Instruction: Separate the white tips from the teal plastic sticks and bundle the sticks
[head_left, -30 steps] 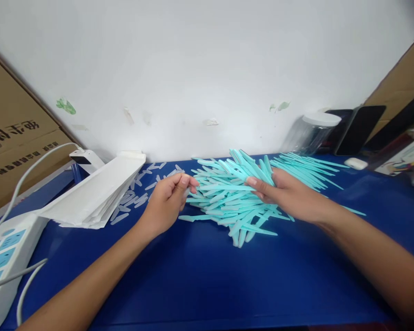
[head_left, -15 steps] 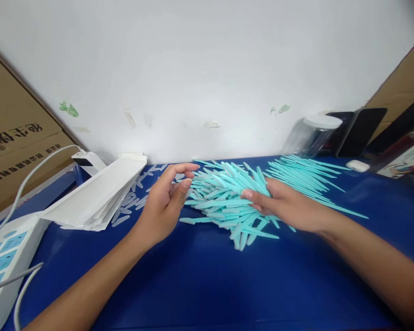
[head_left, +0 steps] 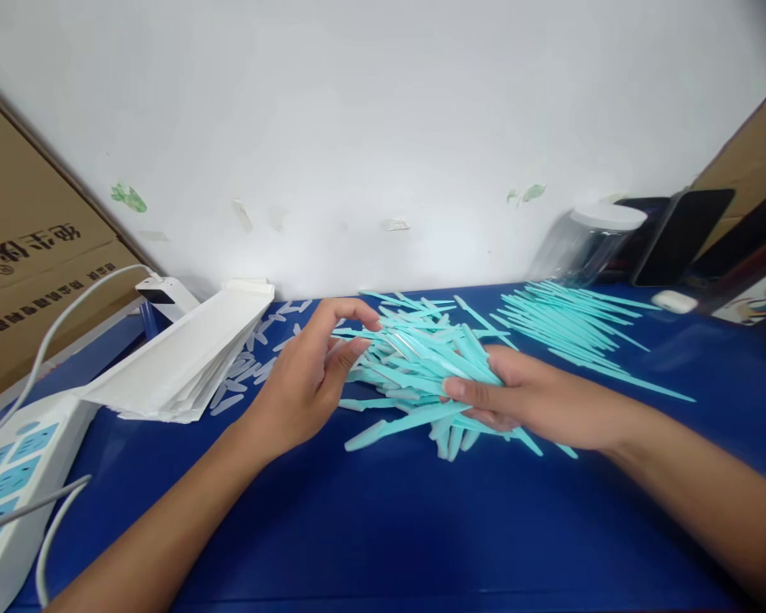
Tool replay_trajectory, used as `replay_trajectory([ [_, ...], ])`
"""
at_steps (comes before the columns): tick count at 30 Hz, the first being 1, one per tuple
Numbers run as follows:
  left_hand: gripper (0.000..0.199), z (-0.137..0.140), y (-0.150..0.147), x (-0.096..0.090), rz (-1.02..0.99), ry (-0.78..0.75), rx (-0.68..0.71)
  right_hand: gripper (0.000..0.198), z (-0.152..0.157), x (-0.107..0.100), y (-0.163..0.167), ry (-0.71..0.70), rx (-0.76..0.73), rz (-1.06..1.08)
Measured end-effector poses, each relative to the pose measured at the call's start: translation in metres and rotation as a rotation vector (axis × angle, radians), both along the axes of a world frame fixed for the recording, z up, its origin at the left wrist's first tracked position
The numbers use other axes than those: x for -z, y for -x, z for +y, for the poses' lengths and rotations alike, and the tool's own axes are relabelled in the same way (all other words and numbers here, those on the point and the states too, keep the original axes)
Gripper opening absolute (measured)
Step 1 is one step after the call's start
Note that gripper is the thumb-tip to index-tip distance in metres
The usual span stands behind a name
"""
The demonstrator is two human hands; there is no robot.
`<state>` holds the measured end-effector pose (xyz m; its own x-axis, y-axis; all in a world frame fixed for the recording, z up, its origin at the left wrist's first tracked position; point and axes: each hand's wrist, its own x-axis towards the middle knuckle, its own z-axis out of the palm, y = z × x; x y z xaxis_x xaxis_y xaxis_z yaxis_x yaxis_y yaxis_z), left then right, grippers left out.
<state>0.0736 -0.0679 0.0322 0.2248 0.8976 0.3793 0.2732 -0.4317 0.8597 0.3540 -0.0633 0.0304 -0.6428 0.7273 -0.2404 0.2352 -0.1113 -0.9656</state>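
Note:
A loose heap of teal eyebrow razors (head_left: 408, 387), slim with tapered handles, lies in the middle of the blue table. My right hand (head_left: 517, 392) is closed round a bunch of these razors, thumb on top, and holds them over the heap's right side. At the heap's left edge is my left hand (head_left: 312, 366), its thumb and forefinger curved with a gap between the tips and nothing seen in it. Its other fingers are partly hidden. Right of the heap, more teal razors (head_left: 568, 319) lie side by side in a spread row.
Translucent small strips (head_left: 246, 366) lie scattered left of the heap, beside a stack of white paper sleeves (head_left: 185, 358). A power strip (head_left: 31, 477) with cables runs along the left. At the back right stand a clear jar (head_left: 580, 247) and a dark phone (head_left: 683, 238).
My right hand and its razors have come slightly lower and nearer. My left hand has shifted a little right, towards the bunch. One razor now sticks out left at the front of the heap.

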Motion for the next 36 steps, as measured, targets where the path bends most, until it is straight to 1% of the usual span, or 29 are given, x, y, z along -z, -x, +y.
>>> replay_trajectory([
  [4, 0.024, -0.001, 0.002, -0.005, 0.018, 0.008, 0.101, 0.046, 0.003, 0.001, -0.004, 0.150, 0.013, 0.017],
  [7, 0.030, -0.004, 0.001, -0.008, 0.017, 0.059, 0.192, 0.048, 0.005, 0.005, -0.006, 0.258, -0.061, 0.078],
  [10, 0.035, -0.005, 0.001, -0.010, -0.002, 0.127, 0.243, 0.046, 0.007, 0.007, -0.008, 0.285, -0.125, 0.105],
  [13, 0.034, -0.004, 0.001, -0.010, -0.104, 0.224, 0.239, 0.048, 0.008, 0.006, -0.009, 0.260, -0.116, 0.070],
  [15, 0.033, -0.002, 0.002, -0.010, -0.159, 0.300, 0.243, 0.050, 0.008, 0.003, -0.010, 0.208, -0.107, 0.025],
  [17, 0.030, -0.001, 0.003, -0.010, -0.202, 0.366, 0.203, 0.051, 0.008, -0.001, -0.011, 0.106, -0.084, -0.059],
  [21, 0.028, -0.001, 0.004, -0.012, -0.274, 0.507, 0.038, 0.043, 0.006, -0.007, -0.014, -0.194, 0.048, -0.205],
  [24, 0.027, -0.003, 0.002, -0.012, -0.315, 0.576, 0.006, 0.035, 0.004, -0.007, -0.015, -0.446, 0.070, -0.224],
  [27, 0.021, -0.003, -0.001, -0.010, -0.399, 0.624, -0.028, 0.036, 0.004, -0.004, -0.016, -0.646, 0.140, -0.326],
  [29, 0.017, -0.002, -0.003, -0.009, -0.467, 0.631, -0.083, 0.041, 0.005, 0.000, -0.016, -0.704, 0.182, -0.399],
  [32, 0.014, 0.001, -0.005, -0.007, -0.525, 0.622, -0.144, 0.056, 0.009, 0.005, -0.018, -0.708, 0.236, -0.461],
  [34, 0.010, 0.003, -0.005, -0.005, -0.536, 0.635, -0.141, 0.064, 0.012, 0.007, -0.020, -0.703, 0.281, -0.479],
  [36, 0.010, 0.005, -0.004, -0.002, -0.531, 0.647, -0.117, 0.063, 0.013, 0.007, -0.020, -0.715, 0.311, -0.477],
])
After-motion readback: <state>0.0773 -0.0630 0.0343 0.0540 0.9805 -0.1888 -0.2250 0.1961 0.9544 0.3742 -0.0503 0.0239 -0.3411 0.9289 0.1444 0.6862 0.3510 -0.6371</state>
